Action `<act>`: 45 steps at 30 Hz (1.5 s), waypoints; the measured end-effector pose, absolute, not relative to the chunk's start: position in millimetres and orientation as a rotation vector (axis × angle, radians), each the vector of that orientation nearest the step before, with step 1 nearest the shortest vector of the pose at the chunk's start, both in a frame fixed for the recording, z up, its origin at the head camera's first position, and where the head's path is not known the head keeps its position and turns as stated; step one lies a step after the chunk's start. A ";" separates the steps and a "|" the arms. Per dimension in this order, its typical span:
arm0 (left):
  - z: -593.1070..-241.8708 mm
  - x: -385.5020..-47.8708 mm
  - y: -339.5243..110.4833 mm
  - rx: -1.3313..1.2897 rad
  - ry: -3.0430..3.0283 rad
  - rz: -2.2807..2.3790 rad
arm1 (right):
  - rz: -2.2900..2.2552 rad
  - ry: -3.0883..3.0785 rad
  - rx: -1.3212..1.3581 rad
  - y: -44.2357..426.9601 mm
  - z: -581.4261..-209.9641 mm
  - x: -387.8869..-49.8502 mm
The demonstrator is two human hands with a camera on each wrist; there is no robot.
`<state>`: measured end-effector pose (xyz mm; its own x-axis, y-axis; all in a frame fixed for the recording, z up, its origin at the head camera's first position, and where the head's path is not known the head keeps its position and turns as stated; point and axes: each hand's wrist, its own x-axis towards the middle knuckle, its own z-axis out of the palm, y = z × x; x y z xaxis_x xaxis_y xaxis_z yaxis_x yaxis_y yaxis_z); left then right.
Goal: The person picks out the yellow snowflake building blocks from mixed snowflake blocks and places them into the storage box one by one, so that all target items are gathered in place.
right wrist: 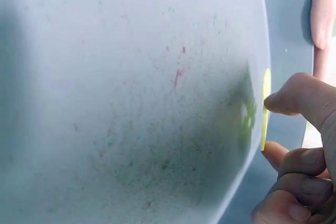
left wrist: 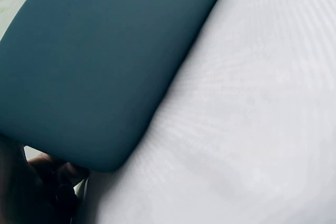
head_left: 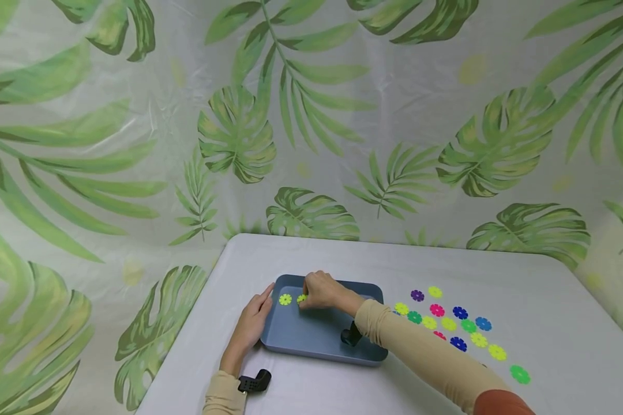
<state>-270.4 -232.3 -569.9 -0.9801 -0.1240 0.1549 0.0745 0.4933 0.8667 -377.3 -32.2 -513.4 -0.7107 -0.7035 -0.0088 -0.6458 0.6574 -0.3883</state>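
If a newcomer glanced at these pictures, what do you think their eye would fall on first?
Probably the large green leaves printed on the backdrop behind the table. Next, the blue-grey tray, with the left hand at its left side and the right hand pinching a yellow disc over its far left part. Then the bright scattered discs on the table, right of the tray.

Green leaf-print backdrop (head_left: pixel 316 167) behind white-covered table (head_left: pixel 545 311).
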 end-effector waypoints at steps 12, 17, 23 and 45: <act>-567.7 -270.7 -232.2 0.021 -2.529 -1.495 | -0.555 2.712 -1.102 -30.8 -516.6 -378.6; -568.5 -269.6 -232.6 0.031 -2.531 -1.491 | -0.578 2.708 -1.089 -30.4 -518.0 -379.2; -570.4 -269.2 -233.2 0.032 -2.527 -1.493 | -0.583 2.703 -1.109 -27.9 -518.9 -380.4; -567.0 -266.7 -232.0 0.040 -2.522 -1.515 | -0.913 2.814 -1.120 36.6 -485.2 -370.7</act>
